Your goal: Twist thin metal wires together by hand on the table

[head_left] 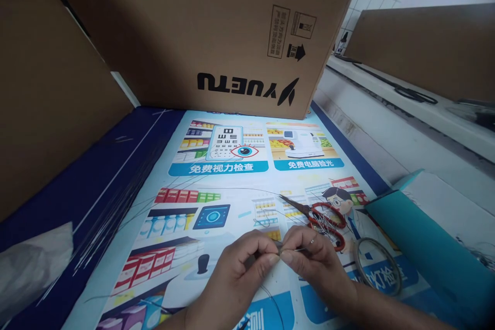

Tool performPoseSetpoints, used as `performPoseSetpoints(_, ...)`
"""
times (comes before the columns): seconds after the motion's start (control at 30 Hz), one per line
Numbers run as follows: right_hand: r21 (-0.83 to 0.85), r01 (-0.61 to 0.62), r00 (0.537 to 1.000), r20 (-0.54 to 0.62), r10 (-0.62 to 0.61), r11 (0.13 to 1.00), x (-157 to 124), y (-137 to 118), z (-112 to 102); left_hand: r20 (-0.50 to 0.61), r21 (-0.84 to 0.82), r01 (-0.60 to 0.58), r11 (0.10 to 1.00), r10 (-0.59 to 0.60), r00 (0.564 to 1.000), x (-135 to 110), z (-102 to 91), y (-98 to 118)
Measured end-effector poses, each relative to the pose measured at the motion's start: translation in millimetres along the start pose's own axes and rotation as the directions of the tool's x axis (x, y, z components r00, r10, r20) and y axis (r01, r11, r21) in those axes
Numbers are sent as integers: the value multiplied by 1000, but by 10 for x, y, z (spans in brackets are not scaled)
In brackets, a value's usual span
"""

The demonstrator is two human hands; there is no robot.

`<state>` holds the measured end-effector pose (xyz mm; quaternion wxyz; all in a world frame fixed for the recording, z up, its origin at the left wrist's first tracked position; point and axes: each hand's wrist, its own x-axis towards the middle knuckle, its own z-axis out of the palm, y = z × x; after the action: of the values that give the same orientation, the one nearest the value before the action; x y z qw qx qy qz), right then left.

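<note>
My left hand [249, 265] and my right hand [313, 258] meet near the lower middle of the view, thumb and forefinger of each pinched tip to tip. A thin wire-like strand [297, 249] runs between the fingertips; most of it is hidden by them. My right hand wears a ring. Just beyond it lie red-handled scissors [305, 208], blades pointing left, with fine strands tangled over the handles. Beside the right wrist is a round hoop, like a tape roll [397, 273]. Loose dark strands [273, 301] curve below my hands.
A printed poster [228, 201] covers the work surface. Long thin wires [112, 227] lie along the left, near a whitish wrapped bundle [36, 263]. A large cardboard box [174, 26] stands at the back, another cardboard panel [42, 87] at left. A teal box [421, 237] sits at right.
</note>
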<state>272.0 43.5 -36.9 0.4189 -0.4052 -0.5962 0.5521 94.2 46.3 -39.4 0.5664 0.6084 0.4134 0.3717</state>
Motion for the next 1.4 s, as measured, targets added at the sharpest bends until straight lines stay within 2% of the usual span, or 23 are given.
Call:
performPoseSetpoints(0.13, 167, -74, 996, -29, 80, 983, -13, 64, 13, -24, 7, -38, 999, 38, 999, 2, -7, 35)
performPoseSetpoints(0.3, 258, -115, 990, -46, 131, 959, -26, 119, 23, -35, 4, -59, 998, 59, 998, 5, 1, 21)
performPoseSetpoints(0.6, 165, -52, 997, -47, 61, 985, -12, 84, 10, -57, 11, -59, 998, 59, 997, 7, 2, -5)
performPoseSetpoints(0.73, 27, 19, 999, -31, -19, 999, -11, 25, 8, -59, 16, -76, 997, 77, 995, 13, -13, 3)
performPoseSetpoints(0.83, -128, 134, 990, -25, -138, 983, -11, -6, 2, -52, 36, -68, 997, 70, 996, 13, -19, 11)
performPoseSetpoints(0.97, -321, 353, 934, 60, -353, 879, -12, -17, -17, 2, 65, -48, 997, 48, 999, -1, -11, 17)
performPoseSetpoints(1.03, -342, 404, 912, 87, -400, 848, -19, -21, -19, 21, 78, -48, 996, 46, 999, -15, -1, 9)
performPoseSetpoints(1.1, -285, 307, 951, 47, -307, 908, -34, -32, -6, 11, 126, -102, 987, 102, 995, -34, 7, -4)
performPoseSetpoints(1.17, -125, 91, 996, -5, -92, 988, -55, -45, 23, 9, 228, -233, 945, 238, 971, -59, 8, -20)
performPoseSetpoints(1.23, 85, -88, 996, -10, 90, 992, -73, -55, 57, 46, 343, -387, 856, 396, 917, -84, 4, -33)
performPoseSetpoints(1.27, 169, -137, 990, 3, 139, 976, -78, -58, 72, 64, 383, -442, 811, 454, 888, -93, 1, -37)
performPoseSetpoints(1.33, 254, -156, 987, 10, 159, 955, -78, -64, 90, 65, 396, -475, 786, 492, 868, -97, -4, -35)
performPoseSetpoints(1.4, 247, -113, 993, -11, 120, 962, -69, -66, 88, 19, 331, -410, 850, 428, 904, -82, -5, -21)
